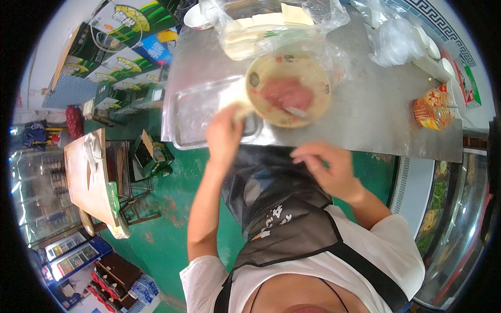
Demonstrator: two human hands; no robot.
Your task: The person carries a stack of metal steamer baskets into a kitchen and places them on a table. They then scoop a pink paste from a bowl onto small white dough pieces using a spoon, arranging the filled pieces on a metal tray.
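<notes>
Before me on a metal table stands a pale yellow bowl (256,110) of pink minced meat (287,94). A small flat utensil (296,112), blurred, rests in the meat. My left hand (225,131) is over a shallow metal tray (191,125), left of the bowl. Its fingers pinch a blurred pale sheet (237,99) that looks like a dough wrapper. My right hand (328,168) hovers by the table's front edge, fingers apart, with nothing visible in it. Behind the bowl, square dough wrappers (268,19) lie stacked in a clear plastic bag (330,17).
On the metal table (364,105), a jar of red sauce (433,108) stands at right, near white bowls (446,67) and crumpled plastic bags (395,41). A white bowl (197,17) sits back left. Cartons (125,62) are piled left, beyond a wooden-topped table (84,168).
</notes>
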